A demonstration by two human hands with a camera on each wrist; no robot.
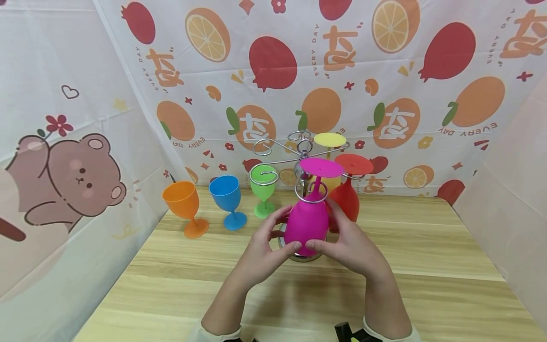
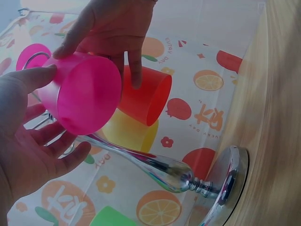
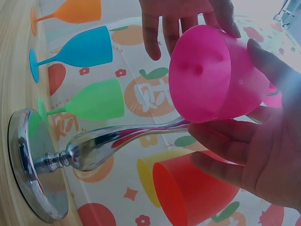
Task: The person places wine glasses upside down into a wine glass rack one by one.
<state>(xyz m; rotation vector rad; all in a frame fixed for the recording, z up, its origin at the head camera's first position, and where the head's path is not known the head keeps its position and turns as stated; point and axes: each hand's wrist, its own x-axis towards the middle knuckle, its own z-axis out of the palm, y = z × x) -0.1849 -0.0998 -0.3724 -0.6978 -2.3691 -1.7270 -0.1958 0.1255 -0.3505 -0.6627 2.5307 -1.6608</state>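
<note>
A magenta plastic goblet (image 1: 306, 225) hangs upside down, its stem within a wire loop of a chrome goblet rack (image 3: 94, 148) and its round foot above the loop. My left hand (image 1: 266, 251) holds the bowl from the left, thumb on the near side and fingers spread around it. From the right, my right hand (image 1: 354, 244) holds the same bowl, its thumb close to the other thumb. Behind the right fingers, a red goblet (image 1: 348, 197) hangs inverted. A yellow goblet (image 2: 131, 134), also inverted, hangs farther back, partly hidden.
Upright on the wooden table (image 1: 427, 247) stand an orange goblet (image 1: 181, 202), a blue goblet (image 1: 226, 194) and a green goblet (image 1: 263, 192), left of the rack. The rack's round chrome base (image 2: 233, 176) rests on the table. A fruit-printed cloth (image 1: 282, 111) covers the back.
</note>
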